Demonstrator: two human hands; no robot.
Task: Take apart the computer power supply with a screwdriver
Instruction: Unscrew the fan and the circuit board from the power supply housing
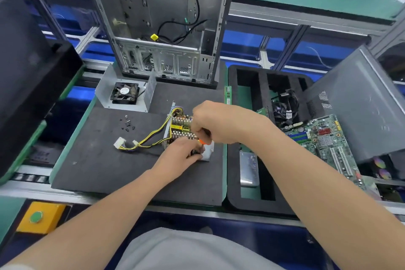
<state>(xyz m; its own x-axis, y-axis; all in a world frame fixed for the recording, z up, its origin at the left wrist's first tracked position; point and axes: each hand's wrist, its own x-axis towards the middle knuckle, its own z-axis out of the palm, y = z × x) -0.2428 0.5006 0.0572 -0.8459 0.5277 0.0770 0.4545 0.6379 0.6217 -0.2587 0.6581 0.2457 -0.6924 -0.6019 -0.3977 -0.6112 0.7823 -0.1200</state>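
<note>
The opened power supply (178, 126) lies on the dark foam mat (105, 166), its circuit board, heat sinks and yellow and black wires (151, 136) exposed. My right hand (210, 123) is closed around a screwdriver with an orange handle (202, 141), held over the board's near end; the tip is hidden. My left hand (182, 151) grips the near corner of the power supply's metal base (208, 152). The removed cover with its black fan (125, 93) stands behind and to the left. Several small black screws (128, 124) lie loose on the mat.
An empty computer case (162, 19) stands upright at the mat's far edge. To the right, a black foam tray (238, 182) holds a cooler, a drive and a motherboard (326, 140); a grey panel (363, 105) leans behind. A yellow box with a green button (37, 217) sits bottom left.
</note>
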